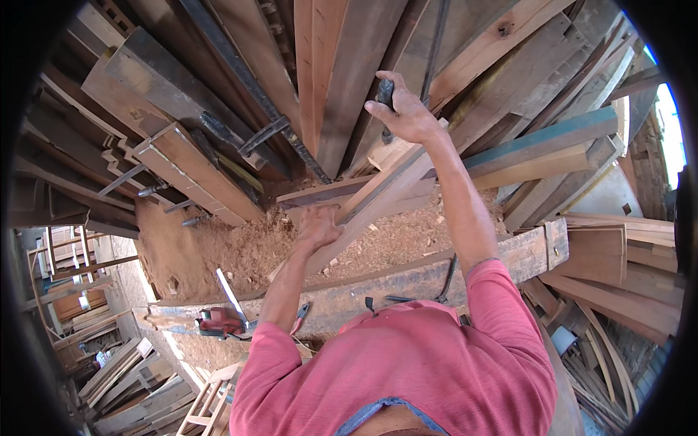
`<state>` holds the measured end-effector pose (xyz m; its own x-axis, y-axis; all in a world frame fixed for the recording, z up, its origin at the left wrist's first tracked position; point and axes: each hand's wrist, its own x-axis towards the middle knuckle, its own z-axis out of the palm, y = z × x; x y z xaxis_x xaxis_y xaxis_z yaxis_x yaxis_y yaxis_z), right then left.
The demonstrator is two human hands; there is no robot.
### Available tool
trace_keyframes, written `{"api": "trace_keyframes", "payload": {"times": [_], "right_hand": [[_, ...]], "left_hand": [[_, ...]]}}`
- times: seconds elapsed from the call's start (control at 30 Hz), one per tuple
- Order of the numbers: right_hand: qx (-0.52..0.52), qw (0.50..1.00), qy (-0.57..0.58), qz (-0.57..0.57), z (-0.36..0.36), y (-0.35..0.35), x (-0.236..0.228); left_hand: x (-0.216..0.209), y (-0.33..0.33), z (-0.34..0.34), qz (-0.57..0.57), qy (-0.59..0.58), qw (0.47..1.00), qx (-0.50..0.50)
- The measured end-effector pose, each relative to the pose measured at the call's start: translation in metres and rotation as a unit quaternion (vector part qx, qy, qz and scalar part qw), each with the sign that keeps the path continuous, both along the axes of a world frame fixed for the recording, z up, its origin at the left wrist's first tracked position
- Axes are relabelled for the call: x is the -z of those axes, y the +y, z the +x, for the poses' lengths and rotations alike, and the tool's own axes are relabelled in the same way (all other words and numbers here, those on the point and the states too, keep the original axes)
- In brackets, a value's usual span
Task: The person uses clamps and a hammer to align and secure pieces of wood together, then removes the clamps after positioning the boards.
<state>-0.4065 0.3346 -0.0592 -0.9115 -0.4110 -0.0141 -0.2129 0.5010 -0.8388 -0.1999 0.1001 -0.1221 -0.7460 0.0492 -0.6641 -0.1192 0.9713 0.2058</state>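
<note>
My right hand (408,115), arm stretched forward, is closed around a dark cylindrical handle (386,91); what the handle belongs to is partly hidden by the hand. Beneath it, a pale wooden board (378,211) slants down to the left. My left hand (318,228) has its fingers curled over the lower part of this board, beside a dark-edged strip of wood (311,195) lying crosswise. A light wood block (389,152) sits just below the dark handle.
Sawdust (211,251) and chips lie around the board. Nearer me runs a thick worn beam (465,280). A red power tool (219,321) and pliers (300,317) are by my left arm. A long bar clamp (243,76) and stacked planks (363,58) stand ahead.
</note>
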Motion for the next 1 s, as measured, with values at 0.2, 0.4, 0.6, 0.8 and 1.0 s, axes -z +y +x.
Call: {"api": "trace_keyframes", "payload": {"times": [0.2,0.4,0.6,0.8,1.0], "right_hand": [[0.040,0.984,-0.009,-0.173,0.028,0.016,-0.009],[0.262,0.963,0.058,0.017,0.088,0.112,0.070],[0.151,0.973,0.002,0.173,0.176,0.170,0.156],[0.007,0.953,-0.188,0.237,0.221,0.123,0.178],[-0.046,0.967,-0.148,0.201,0.195,0.075,0.170]], "left_hand": [[0.002,-0.008,0.027,0.036,0.014,0.999,0.019],[0.039,0.008,0.043,0.031,-0.016,0.994,0.105],[0.082,0.034,0.055,0.015,-0.001,0.979,0.205],[0.144,0.039,0.072,0.012,-0.009,0.975,0.221],[0.193,0.020,0.081,0.020,-0.005,0.985,0.169]]}}
